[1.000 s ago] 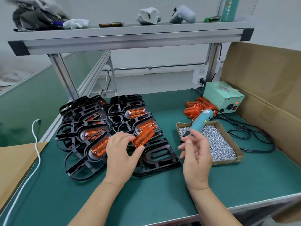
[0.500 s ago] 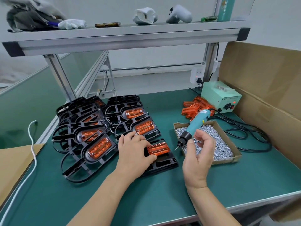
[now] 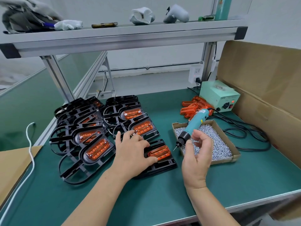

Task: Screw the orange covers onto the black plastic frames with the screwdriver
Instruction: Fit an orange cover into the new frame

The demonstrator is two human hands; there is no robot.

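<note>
The left hand [image 3: 132, 154], fingers spread, pressed the translucent orange cover [image 3: 160, 152], airborne a second before, into the nearest black plastic frame [image 3: 164, 166], ready for screwing though that hand crowded its left end; the right hand [image 3: 197, 159] pinched the teal electric screwdriver [image 3: 193, 124] beside it, cardboard screw tray [image 3: 234, 158] behind.

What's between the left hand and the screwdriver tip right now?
Head view: the orange cover, seated in the nearest frame, fills that stretch. The left hand touches one end; the tip of the screwdriver hangs just past the other.
</note>
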